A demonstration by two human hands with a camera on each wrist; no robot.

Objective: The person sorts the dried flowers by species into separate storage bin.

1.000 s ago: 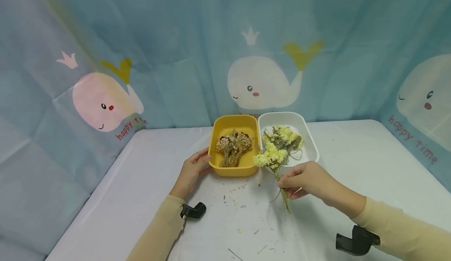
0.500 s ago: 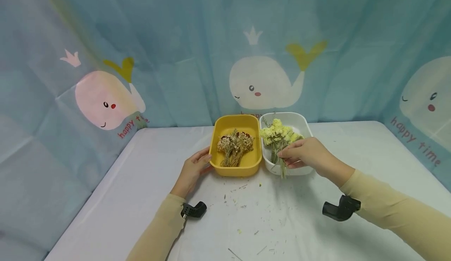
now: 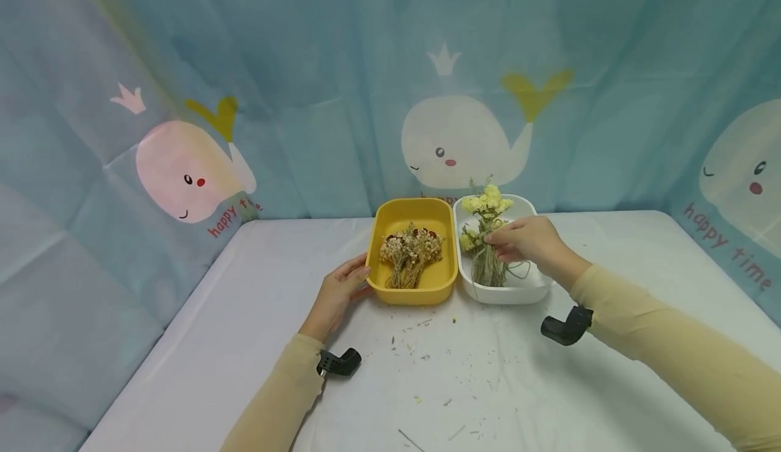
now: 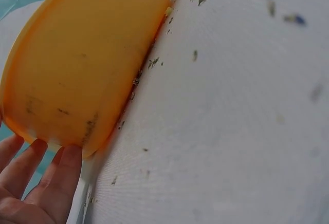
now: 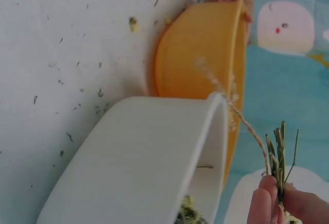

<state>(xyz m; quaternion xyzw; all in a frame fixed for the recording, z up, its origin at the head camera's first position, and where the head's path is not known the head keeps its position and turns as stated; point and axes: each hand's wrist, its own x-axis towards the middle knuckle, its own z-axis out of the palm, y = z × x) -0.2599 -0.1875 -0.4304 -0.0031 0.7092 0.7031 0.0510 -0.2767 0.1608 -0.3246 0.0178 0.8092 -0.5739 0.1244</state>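
My right hand (image 3: pixel 529 243) pinches the stems of a bunch of dried yellow flowers (image 3: pixel 488 201) over the white bin (image 3: pixel 518 295). In the right wrist view, the stem ends (image 5: pixel 279 152) stick out past the thumb and fingers, and a loose twine (image 5: pixel 249 126) trails from them. Other yellow bunches lie in the white bin, partly hidden by the hand. My left hand (image 3: pixel 335 296) rests against the left side of the yellow bin (image 3: pixel 411 296), its fingertips touching the wall in the left wrist view. Dried pale flowers with dark red heads (image 3: pixel 410 252) lie inside the yellow bin.
The two bins stand side by side at the back of a white-covered table (image 3: pixel 378 384). Bits of stem and petal (image 3: pixel 425 357) are scattered in front of them. A blue whale-print curtain (image 3: pixel 317 133) hangs right behind the table.
My right hand has carried the yellow bunch from in front of the white bin, up and forward, to above it. The left hand has stayed against the yellow bin.
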